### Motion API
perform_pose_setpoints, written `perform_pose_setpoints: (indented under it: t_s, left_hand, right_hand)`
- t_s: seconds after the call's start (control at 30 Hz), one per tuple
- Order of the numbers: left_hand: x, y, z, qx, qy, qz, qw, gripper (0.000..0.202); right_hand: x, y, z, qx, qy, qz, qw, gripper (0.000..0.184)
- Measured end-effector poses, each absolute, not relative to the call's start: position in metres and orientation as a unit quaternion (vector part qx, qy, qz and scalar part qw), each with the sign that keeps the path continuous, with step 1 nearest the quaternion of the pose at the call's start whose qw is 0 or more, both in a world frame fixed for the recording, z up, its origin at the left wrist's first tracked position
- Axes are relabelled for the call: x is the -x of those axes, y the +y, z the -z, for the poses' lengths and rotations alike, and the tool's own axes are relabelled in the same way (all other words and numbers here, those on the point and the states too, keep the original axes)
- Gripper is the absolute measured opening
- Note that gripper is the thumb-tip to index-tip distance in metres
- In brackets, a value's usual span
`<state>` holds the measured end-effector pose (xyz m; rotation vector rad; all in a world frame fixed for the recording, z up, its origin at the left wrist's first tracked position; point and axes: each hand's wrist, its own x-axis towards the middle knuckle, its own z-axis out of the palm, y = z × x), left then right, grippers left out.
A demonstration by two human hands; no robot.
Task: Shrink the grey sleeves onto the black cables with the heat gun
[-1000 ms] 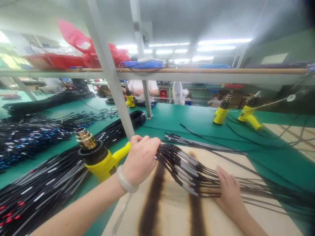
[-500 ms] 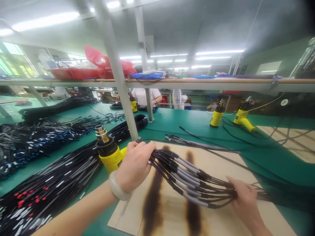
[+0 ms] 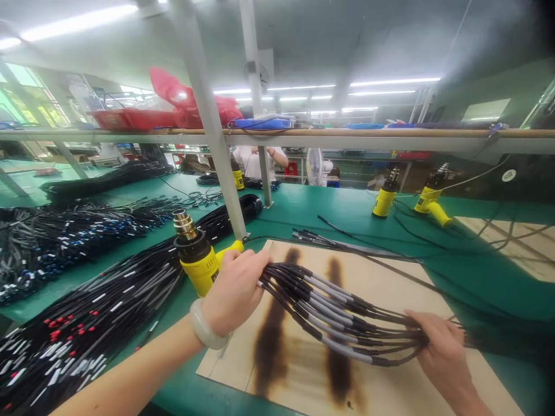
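Note:
A bundle of black cables [image 3: 333, 316] with grey sleeve sections stretches between my two hands above a scorched wooden board [image 3: 390, 289]. My left hand [image 3: 240, 289] is closed round its left end, where the cables bunch tightly. At the other end my right hand [image 3: 442, 346] grips the cables, which fan apart in between and sag slightly. Past my right hand the cables run on to the right, blurred and dark. Just behind my left hand stands a yellow heat gun [image 3: 199, 268], nozzle up. Two dark burn streaks mark the board under the bundle.
Long cable piles [image 3: 130, 289] with white and red tips cover the left bench. Several loose cables [image 3: 321, 238] lie along the board's back edge. Two more heat guns [image 3: 385, 199] stand at the back right. A metal post [image 3: 217, 133] rises ahead, and a person [image 3: 260, 162] works beyond.
The view has shifted slightly, tilting downward. My right hand has moved a little right with the cables still gripped; my left hand keeps its hold. The person across has raised their hands.

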<state>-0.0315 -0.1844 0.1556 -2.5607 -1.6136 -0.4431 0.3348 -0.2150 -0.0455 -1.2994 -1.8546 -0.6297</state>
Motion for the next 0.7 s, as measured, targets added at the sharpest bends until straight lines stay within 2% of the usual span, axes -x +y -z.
perform_pose_setpoints:
  t_s: [0.2,0.4,0.7]
  left_hand:
    - [0.027,-0.2,-0.155,0.849,-0.495,0.182,0.046,0.02]
    - [0.025,-0.218,-0.152,0.867,-0.431,0.238,0.076,0.023]
    - [0.039,-0.211,-0.135,0.862,-0.46,0.206,0.061,0.026]
  right_hand:
    - [-0.327,-0.216,0.053,0.544,-0.711,0.205,0.395,0.024]
    - [-0.325,-0.216,0.054,0.543,-0.72,0.218,0.372,0.019]
    - [-0.328,-0.215,0.037,0.535,-0.722,0.206,0.389,0.015]
